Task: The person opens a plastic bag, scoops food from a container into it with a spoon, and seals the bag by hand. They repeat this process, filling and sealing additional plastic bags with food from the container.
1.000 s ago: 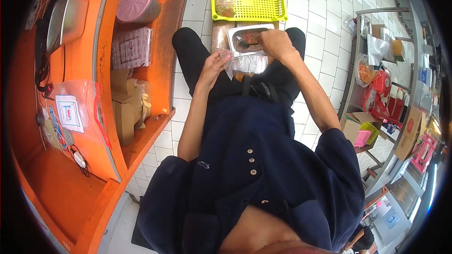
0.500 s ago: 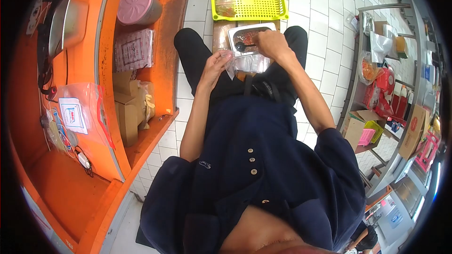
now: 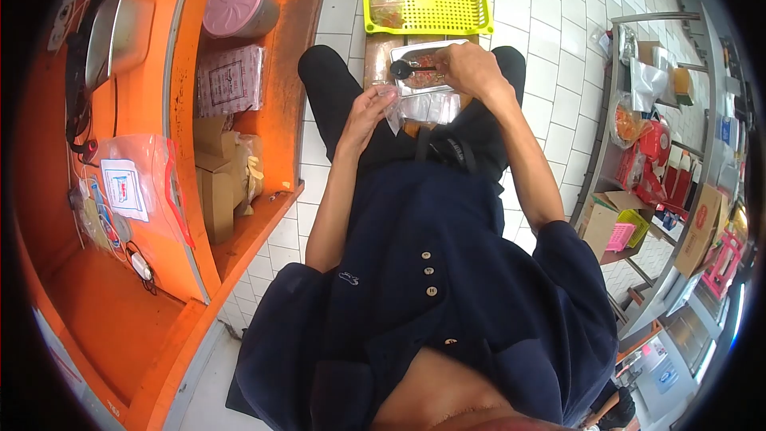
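My right hand (image 3: 475, 72) is closed around the handle of a black spoon (image 3: 402, 70). The spoon's bowl is at the left rim of a metal tray (image 3: 415, 50), which holds reddish, chunky food (image 3: 425, 77). In my left hand (image 3: 365, 118), thumb and fingers pinch a small clear plastic bag (image 3: 391, 101), just below the tray's left corner. More clear plastic bags (image 3: 432, 108) lie flat between the tray and my lap. Whether the spoon carries any food is too small to tell.
Beyond the tray sits a lime-green basket (image 3: 482, 1) with filled clear bags (image 3: 388, 12) at its left. An orange shelf unit (image 3: 275, 124) on the left holds a pink-lidded tub (image 3: 234, 3) and cardboard boxes (image 3: 214, 199). Loaded metal racks (image 3: 600, 148) stand at right.
My right hand has moved slightly right and up, and the spoon's bowl has come up out of the food toward the tray's left rim. My left hand still holds the bag in nearly the same place.
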{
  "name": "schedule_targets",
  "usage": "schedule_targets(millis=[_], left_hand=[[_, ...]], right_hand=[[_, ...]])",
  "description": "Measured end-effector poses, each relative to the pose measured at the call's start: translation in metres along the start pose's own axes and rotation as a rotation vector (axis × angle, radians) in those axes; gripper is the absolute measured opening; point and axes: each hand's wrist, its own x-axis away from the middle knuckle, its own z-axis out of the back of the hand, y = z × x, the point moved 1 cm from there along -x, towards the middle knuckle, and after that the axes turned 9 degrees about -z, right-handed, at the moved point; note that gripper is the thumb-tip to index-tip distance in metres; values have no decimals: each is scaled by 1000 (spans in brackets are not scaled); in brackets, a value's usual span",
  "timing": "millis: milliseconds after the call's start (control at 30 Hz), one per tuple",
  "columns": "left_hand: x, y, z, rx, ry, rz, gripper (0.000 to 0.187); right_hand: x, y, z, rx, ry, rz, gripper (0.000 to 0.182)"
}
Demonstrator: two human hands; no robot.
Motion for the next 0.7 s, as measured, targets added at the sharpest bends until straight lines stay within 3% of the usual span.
schedule_targets(millis=[267,700], left_hand=[[0,2,1,26,-1,23,34],[-2,-1,0,-2,3,3,31]], right_hand=[[8,5,13,-13,-12,-119,20],[-11,-13,-48,46,101,-10,17]])
